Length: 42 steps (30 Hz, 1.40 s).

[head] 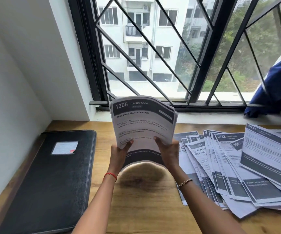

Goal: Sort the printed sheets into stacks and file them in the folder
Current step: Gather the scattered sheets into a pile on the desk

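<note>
A home study corner is being shown: a wooden bench (144, 208) is being hemmed in by white walls (18, 65) beneath a grilled window (202, 65), a residential block (136, 39) is being seen outside, and blue cloth (271, 92) is being draped over the sill.

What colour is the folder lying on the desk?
The folder is black, with a white lined label; head view.

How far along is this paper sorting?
Roughly partway. One stack of sheets is gathered, held upright by the left hand and right hand. A messy spread of printed sheets on the right of the wooden table lies unsorted. The black folder on the left is closed; filing looks not yet begun.
</note>
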Tool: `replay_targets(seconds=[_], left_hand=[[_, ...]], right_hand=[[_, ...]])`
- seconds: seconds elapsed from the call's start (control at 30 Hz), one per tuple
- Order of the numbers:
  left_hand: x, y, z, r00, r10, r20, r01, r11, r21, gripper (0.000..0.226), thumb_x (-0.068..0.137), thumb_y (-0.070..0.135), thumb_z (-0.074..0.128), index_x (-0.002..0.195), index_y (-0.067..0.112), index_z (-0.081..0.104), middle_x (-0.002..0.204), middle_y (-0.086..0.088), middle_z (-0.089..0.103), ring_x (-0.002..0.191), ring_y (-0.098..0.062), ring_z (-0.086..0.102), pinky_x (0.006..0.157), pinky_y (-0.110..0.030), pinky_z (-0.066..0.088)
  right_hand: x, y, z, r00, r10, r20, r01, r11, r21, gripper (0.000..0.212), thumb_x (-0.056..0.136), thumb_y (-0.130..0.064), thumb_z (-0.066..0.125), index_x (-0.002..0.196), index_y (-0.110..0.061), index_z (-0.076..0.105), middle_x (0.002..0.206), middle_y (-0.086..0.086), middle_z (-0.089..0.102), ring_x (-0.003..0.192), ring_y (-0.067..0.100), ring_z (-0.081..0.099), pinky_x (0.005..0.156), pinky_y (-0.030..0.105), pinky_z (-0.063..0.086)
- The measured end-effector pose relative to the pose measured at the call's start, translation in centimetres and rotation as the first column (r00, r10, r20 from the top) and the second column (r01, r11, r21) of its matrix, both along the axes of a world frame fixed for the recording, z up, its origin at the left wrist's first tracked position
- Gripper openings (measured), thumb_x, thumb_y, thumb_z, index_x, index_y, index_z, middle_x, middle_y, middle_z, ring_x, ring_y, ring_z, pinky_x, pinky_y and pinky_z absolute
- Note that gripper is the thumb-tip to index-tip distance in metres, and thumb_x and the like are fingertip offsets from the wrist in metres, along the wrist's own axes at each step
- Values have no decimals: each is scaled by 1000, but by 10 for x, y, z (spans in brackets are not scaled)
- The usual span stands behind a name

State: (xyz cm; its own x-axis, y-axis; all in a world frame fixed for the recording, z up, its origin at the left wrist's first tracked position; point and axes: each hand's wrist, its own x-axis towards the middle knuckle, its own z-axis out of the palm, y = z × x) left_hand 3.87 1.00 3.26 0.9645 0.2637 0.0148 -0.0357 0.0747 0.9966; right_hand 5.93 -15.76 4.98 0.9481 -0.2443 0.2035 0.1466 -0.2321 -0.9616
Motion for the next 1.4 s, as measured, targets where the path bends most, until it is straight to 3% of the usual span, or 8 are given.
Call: replay_targets(seconds=[0.2,0.3,0.47,0.57,0.7,0.83,0.97,1.4], left_hand=[[4,16,4,977,-91,-194,81,995,-58,28,84,6,64,112,4,61,100,-5,67,89,-16,64,66,-14,53],[2,23,-5,929,-121,-349,112,993,-47,30,85,6,62,115,2,58,104,-8,64,94,-23,61,68,-19,51],[-11,28,-42,833,-24,-553,101,989,109,47,82,12,68,122,-2,48,122,-15,59,103,-25,57,85,-29,44],[-15,29,-52,838,106,-536,99,935,341,58,83,18,68,129,5,37,127,-15,53,111,-28,53,88,-31,42],[-14,28,-47,872,139,-469,174,807,564,39,88,22,57,125,11,50,123,-11,59,112,-30,53,81,-28,37],[-11,33,-52,873,-16,-487,305,798,520,39,89,12,46,125,25,55,120,0,64,105,-21,56,81,-26,42],[-9,35,-53,855,45,-517,248,840,483,32,91,14,46,122,12,53,120,1,58,107,-24,55,83,-29,42],[-8,41,-57,881,-46,-471,266,871,413,45,90,3,41,131,20,51,121,2,60,102,-14,54,82,-20,38]], right_hand=[[11,-10,-7,985,83,-150,-75,996,55,16,69,-5,77,84,-8,71,78,5,67,72,17,62,58,25,48],[13,-12,-20,955,142,-262,-132,990,56,29,64,-1,79,89,-10,67,85,6,69,76,19,64,62,20,51],[2,-14,-56,895,118,-431,-116,993,29,60,57,-3,82,109,-7,53,109,13,66,95,26,63,82,33,51],[-5,-16,-65,882,89,-462,-113,993,-26,70,67,-6,79,126,-9,41,122,13,58,106,26,56,88,28,43],[-2,-18,-74,870,11,-493,-74,991,-109,72,82,-20,69,142,-13,31,142,14,43,129,31,41,104,39,36],[2,-16,-74,854,7,-520,-137,968,-211,65,90,-27,57,146,-13,26,145,14,39,134,31,36,108,39,32],[6,-15,-75,849,5,-528,-154,959,-238,64,91,-30,54,147,-15,25,145,14,39,134,31,36,108,40,33],[12,-9,-78,849,-18,-528,-211,905,-370,57,93,-22,47,146,-12,27,140,16,45,129,32,41,103,37,36]])
